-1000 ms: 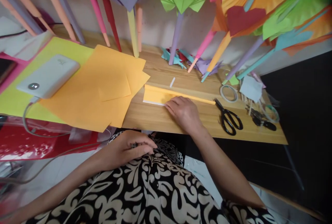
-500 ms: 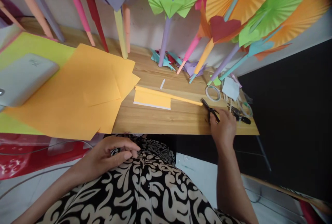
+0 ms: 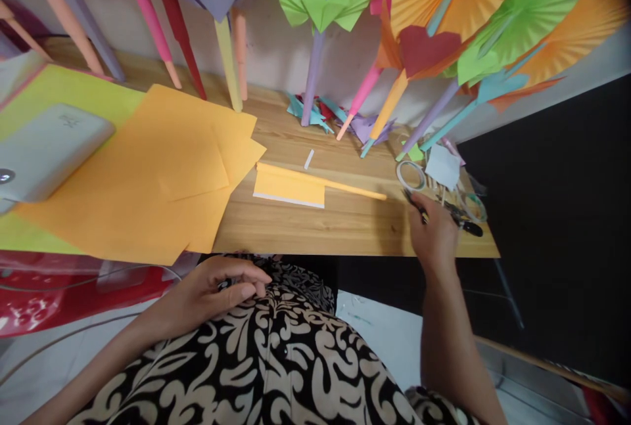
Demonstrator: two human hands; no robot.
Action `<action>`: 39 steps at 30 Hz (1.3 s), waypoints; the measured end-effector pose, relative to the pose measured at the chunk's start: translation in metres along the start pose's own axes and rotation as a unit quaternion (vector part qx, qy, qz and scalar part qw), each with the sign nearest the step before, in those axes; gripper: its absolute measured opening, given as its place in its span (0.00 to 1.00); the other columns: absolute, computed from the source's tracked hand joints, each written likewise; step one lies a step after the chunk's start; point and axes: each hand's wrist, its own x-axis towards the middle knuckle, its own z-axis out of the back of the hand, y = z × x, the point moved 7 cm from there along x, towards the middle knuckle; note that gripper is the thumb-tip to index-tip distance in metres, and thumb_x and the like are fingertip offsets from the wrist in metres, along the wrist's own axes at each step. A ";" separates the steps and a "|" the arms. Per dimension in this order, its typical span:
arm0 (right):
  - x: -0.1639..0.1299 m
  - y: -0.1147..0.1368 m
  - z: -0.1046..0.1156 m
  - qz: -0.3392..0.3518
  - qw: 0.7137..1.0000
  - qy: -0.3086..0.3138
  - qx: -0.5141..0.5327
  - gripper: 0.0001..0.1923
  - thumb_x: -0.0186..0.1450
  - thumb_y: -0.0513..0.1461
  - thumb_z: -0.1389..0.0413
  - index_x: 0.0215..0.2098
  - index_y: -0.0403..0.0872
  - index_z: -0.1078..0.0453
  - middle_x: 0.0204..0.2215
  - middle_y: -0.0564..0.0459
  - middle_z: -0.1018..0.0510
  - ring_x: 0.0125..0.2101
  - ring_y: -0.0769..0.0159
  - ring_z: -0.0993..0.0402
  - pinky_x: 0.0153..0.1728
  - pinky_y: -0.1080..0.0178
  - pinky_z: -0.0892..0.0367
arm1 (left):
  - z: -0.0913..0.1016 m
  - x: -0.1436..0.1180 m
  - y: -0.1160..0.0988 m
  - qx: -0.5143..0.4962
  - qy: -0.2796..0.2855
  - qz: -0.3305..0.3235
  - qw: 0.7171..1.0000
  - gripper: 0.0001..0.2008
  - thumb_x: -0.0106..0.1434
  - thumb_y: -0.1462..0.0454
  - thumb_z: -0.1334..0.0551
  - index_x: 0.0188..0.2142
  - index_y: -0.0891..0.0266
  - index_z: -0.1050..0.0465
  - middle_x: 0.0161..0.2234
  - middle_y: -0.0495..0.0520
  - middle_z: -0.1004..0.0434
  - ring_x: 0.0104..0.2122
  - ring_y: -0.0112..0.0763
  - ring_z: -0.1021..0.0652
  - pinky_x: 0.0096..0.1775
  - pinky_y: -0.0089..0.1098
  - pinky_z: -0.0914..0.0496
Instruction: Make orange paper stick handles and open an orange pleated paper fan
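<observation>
At the far left of the frame a white power bank (image 3: 46,149) lies on a lime-green paper sheet (image 3: 73,87), and just right of it a loose stack of orange paper sheets (image 3: 148,182) spreads over the light wooden table (image 3: 305,224), uncut and unfolded. Lower left of centre, the left hand (image 3: 217,290) rests on the black-and-cream patterned lap, fingers curled loosely with nothing visible in them.

At the centre of the frame sits the partly rolled yellow-orange paper sheet (image 3: 290,185): its far edge is wound into a thin tube that runs rightward to a point, while a flat flap with a white strip along its near edge remains unrolled, so the rolling looks roughly half done. A small white scrap (image 3: 308,159) lies just beyond it.

Right of centre, the right hand (image 3: 436,234) is closed over the black-handled scissors (image 3: 417,207), only the blade tip showing past the fingers. Just beyond lie a clear tape ring (image 3: 411,175) and a pale blue paper scrap (image 3: 442,167). Finished paper fans on coloured sticks (image 3: 444,4) line the top of the frame.
</observation>
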 end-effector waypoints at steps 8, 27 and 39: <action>0.038 0.160 -0.061 0.235 0.949 0.138 0.156 0.19 0.72 0.42 0.46 0.60 0.52 0.30 0.54 0.45 0.20 0.53 0.51 0.26 0.54 0.45 0.31 | -0.012 0.010 0.022 -0.079 0.058 0.049 0.994 0.19 0.69 0.48 0.42 0.46 0.57 0.20 0.40 0.54 0.16 0.38 0.33 0.20 0.42 0.33 0.28; -0.011 0.174 -0.052 0.308 0.900 0.237 0.197 0.14 0.71 0.39 0.45 0.54 0.54 0.25 0.46 0.48 0.19 0.47 0.53 0.24 0.48 0.49 0.32 | -0.012 0.021 0.091 -0.231 -0.125 0.066 0.963 0.24 0.61 0.43 0.35 0.41 0.60 0.18 0.38 0.55 0.17 0.31 0.31 0.22 0.36 0.33 0.27; -0.070 0.251 -0.030 0.298 0.905 0.166 0.253 0.09 0.73 0.37 0.47 0.38 0.51 0.24 0.34 0.51 0.18 0.34 0.60 0.24 0.35 0.58 0.34 | -0.005 0.015 0.073 -0.238 -0.177 0.057 0.953 0.16 0.60 0.49 0.33 0.33 0.59 0.18 0.37 0.55 0.15 0.30 0.29 0.23 0.35 0.33 0.27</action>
